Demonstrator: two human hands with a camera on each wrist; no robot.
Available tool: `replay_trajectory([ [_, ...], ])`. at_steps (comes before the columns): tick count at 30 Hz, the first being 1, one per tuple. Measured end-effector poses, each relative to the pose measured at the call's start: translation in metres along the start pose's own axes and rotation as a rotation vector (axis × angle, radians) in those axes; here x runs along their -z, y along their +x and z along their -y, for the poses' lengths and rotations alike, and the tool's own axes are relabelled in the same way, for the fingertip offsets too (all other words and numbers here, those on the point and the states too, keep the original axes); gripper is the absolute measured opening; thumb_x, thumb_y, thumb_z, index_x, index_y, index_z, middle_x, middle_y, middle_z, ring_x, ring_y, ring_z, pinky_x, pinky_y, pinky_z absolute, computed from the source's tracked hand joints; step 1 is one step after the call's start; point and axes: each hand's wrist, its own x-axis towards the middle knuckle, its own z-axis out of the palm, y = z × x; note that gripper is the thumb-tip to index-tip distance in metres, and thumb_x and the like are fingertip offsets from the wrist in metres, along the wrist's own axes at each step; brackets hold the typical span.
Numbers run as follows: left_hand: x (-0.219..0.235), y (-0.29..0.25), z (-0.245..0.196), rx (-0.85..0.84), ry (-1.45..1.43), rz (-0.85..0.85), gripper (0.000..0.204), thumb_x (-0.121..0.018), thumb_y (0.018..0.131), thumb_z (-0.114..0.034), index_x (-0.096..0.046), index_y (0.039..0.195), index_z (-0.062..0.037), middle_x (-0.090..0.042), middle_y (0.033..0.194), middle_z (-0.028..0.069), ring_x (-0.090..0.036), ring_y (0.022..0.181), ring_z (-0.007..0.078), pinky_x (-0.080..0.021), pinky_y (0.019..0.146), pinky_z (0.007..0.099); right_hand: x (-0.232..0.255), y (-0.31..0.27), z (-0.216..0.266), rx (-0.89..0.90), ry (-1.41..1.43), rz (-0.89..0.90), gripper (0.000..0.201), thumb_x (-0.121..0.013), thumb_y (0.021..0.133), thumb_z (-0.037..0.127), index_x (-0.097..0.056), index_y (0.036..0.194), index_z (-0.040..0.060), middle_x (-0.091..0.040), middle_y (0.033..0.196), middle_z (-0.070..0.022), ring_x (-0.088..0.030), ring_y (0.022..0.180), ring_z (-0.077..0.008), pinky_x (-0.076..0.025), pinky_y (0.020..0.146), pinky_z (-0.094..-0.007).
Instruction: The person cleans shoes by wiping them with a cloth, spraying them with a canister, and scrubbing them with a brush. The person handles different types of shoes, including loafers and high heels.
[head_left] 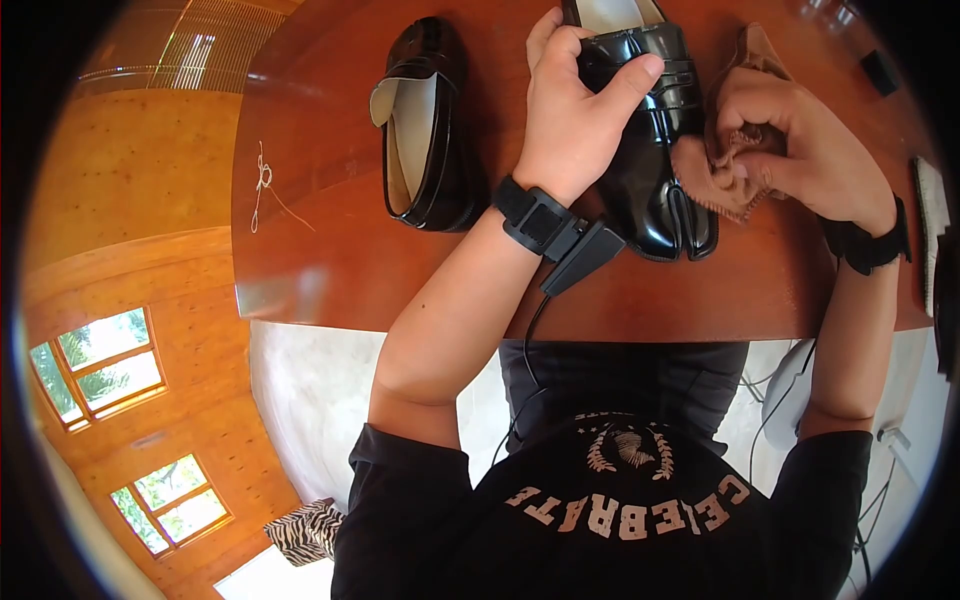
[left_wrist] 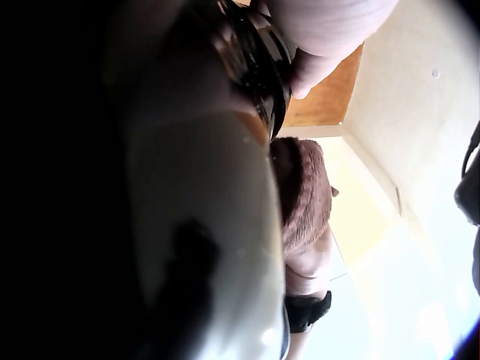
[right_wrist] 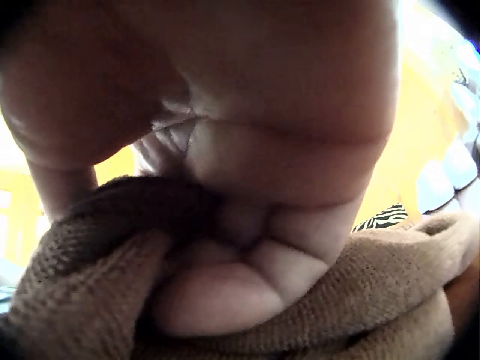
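Note:
A glossy black split-toe shoe [head_left: 650,205] is gripped around its middle by my left hand [head_left: 580,115], thumb over the strap, toe pointing toward the body. My right hand [head_left: 810,150] holds a bunched brown cloth [head_left: 715,180] beside the shoe's toe, the cloth's edge at its side. In the left wrist view the cloth [left_wrist: 307,195] shows past the shoe's dark edge. The right wrist view shows the fingers [right_wrist: 217,296] curled into the cloth [right_wrist: 360,292].
A second black shoe [head_left: 430,150] stands to the left on the reddish wooden table [head_left: 320,200]. A thin string [head_left: 262,185] lies near the left edge. At the right edge are a pale-bristled brush [head_left: 930,235] and a small black object [head_left: 880,72].

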Motion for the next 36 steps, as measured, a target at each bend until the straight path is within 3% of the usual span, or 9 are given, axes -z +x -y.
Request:
replay_trajectory([
  [5, 0.003, 0.001, 0.003, -0.053, 0.116, -0.011, 0.04, -0.077, 0.093, -0.024, -0.061, 0.114, 0.0068, -0.048, 0.14, 0.0105, -0.056, 0.118, 0.0173, -0.047, 0.101, 0.0313, 0.0, -0.001, 0.003, 0.024, -0.04, 0.043, 0.015, -0.068, 0.079, -0.003, -0.059, 0.092, -0.0014, -0.059, 0.091, -0.0055, -0.058, 0.088, -0.0196, -0.047, 0.083, -0.0315],
  [8, 0.001, 0.0, 0.001, -0.024, 0.006, -0.004, 0.039, -0.076, 0.093, -0.024, -0.062, 0.112, 0.0066, -0.048, 0.139, 0.01, -0.056, 0.118, 0.017, -0.047, 0.101, 0.0309, -0.002, 0.001, 0.003, -0.04, 0.086, -0.001, 0.017, -0.067, 0.08, -0.004, -0.06, 0.095, -0.0021, -0.06, 0.094, -0.0062, -0.058, 0.091, -0.0191, -0.047, 0.084, -0.031],
  [11, 0.001, 0.0, 0.0, 0.012, -0.007, 0.019, 0.038, -0.076, 0.093, -0.023, -0.062, 0.112, 0.0065, -0.048, 0.138, 0.0097, -0.056, 0.117, 0.0168, -0.047, 0.1, 0.0309, -0.003, 0.002, -0.004, 0.004, 0.007, -0.166, 0.018, -0.067, 0.081, -0.004, -0.061, 0.098, -0.0026, -0.06, 0.096, -0.0066, -0.059, 0.092, -0.0185, -0.047, 0.085, -0.0308],
  [14, 0.001, 0.0, 0.001, -0.005, 0.003, 0.0, 0.039, -0.077, 0.093, -0.024, -0.062, 0.112, 0.0065, -0.049, 0.138, 0.0097, -0.057, 0.116, 0.0167, -0.048, 0.1, 0.0307, -0.002, 0.002, -0.006, 0.02, -0.145, -0.201, 0.018, -0.067, 0.082, -0.003, -0.062, 0.099, -0.0026, -0.06, 0.095, -0.0064, -0.058, 0.091, -0.0183, -0.048, 0.085, -0.031],
  [23, 0.002, 0.001, 0.002, -0.057, 0.097, -0.005, 0.038, -0.077, 0.092, -0.024, -0.063, 0.111, 0.0063, -0.05, 0.138, 0.0103, -0.056, 0.116, 0.0169, -0.047, 0.101, 0.0309, -0.003, -0.001, -0.001, 0.049, -0.013, 0.004, 0.015, -0.07, 0.079, -0.003, -0.06, 0.091, -0.0006, -0.059, 0.091, -0.0046, -0.056, 0.087, -0.0169, -0.047, 0.08, -0.0304],
  [26, 0.001, 0.0, -0.001, -0.034, 0.044, -0.001, 0.036, -0.076, 0.093, -0.023, -0.063, 0.11, 0.0059, -0.051, 0.136, 0.0101, -0.056, 0.115, 0.0167, -0.046, 0.1, 0.0307, -0.002, 0.0, -0.004, 0.108, -0.09, -0.02, 0.016, -0.07, 0.079, -0.003, -0.061, 0.093, -0.0009, -0.059, 0.091, -0.0045, -0.057, 0.087, -0.0179, -0.047, 0.081, -0.0303],
  [32, 0.001, 0.001, 0.0, -0.018, 0.01, 0.015, 0.035, -0.076, 0.093, -0.023, -0.063, 0.109, 0.0055, -0.052, 0.134, 0.0091, -0.056, 0.114, 0.0161, -0.047, 0.099, 0.0307, -0.004, 0.004, -0.008, 0.031, -0.025, -0.214, 0.019, -0.07, 0.079, -0.003, -0.062, 0.097, -0.001, -0.06, 0.093, -0.0054, -0.057, 0.089, -0.021, -0.047, 0.085, -0.0312],
  [36, 0.0, 0.001, -0.001, -0.028, 0.026, 0.001, 0.034, -0.075, 0.093, -0.022, -0.063, 0.109, 0.0054, -0.053, 0.132, 0.0084, -0.057, 0.113, 0.0157, -0.047, 0.098, 0.0303, -0.004, 0.004, -0.007, 0.033, -0.048, -0.169, 0.018, -0.07, 0.079, -0.003, -0.061, 0.095, -0.0009, -0.06, 0.091, -0.006, -0.057, 0.089, -0.0208, -0.047, 0.085, -0.0316],
])
